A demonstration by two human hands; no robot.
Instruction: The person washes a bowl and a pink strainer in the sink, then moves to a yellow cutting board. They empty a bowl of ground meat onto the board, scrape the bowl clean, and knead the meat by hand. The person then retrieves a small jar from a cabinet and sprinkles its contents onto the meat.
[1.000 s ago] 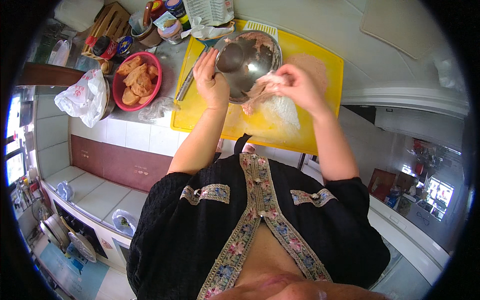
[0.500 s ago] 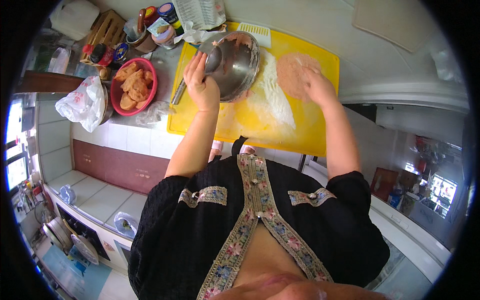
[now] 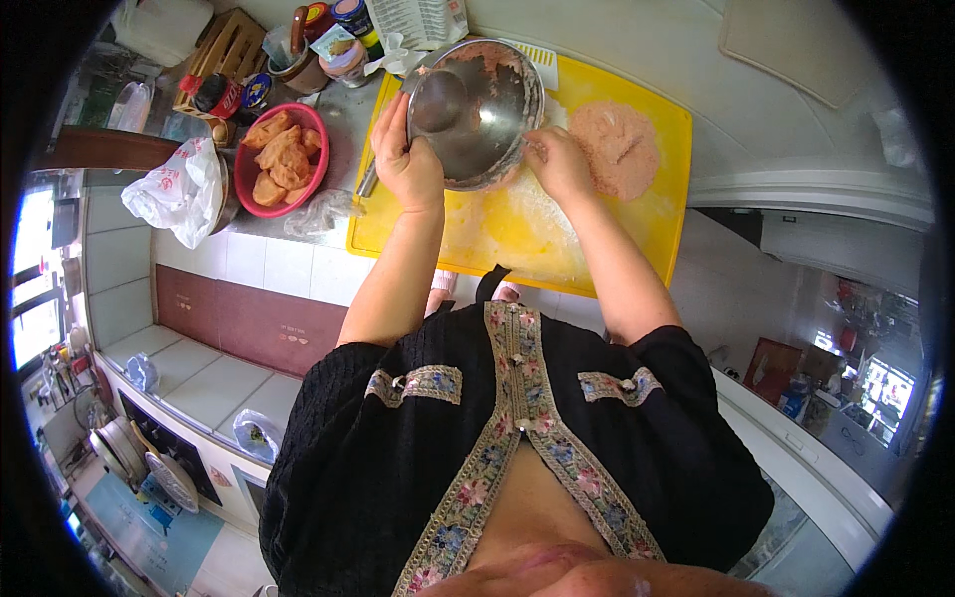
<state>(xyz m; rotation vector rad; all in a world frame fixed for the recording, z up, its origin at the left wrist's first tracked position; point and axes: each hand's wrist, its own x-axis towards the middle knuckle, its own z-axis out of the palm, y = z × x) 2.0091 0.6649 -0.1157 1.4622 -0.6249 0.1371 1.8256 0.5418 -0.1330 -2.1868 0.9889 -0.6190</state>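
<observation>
- Left hand (image 3: pixel 411 171): fingers holding the nine o'clock side of a round, shiny steel bowl (image 3: pixel 487 134), its inside paste-smeared, at the view's twelve.
- Right hand (image 3: pixel 559 167): fingers curled narrow by the bowl's four o'clock rim (whether pinching anything, I cannot tell).
- One o'clock: rough, pink paste disc (image 3: pixel 619 144) on a yellow, rectangular board (image 3: pixel 642 234).

A loose black top (image 3: pixel 358 478) with wide sleeves (image 3: pixel 681 360) carries floral trim (image 3: pixel 515 383) down its front and matching chest bands (image 3: pixel 435 385).

beside the brown mat (image 3: pixel 244 323) runs a white-tiled ledge (image 3: pixel 194 383); left of the mat, bright windows (image 3: pixel 36 224) glow.
</observation>
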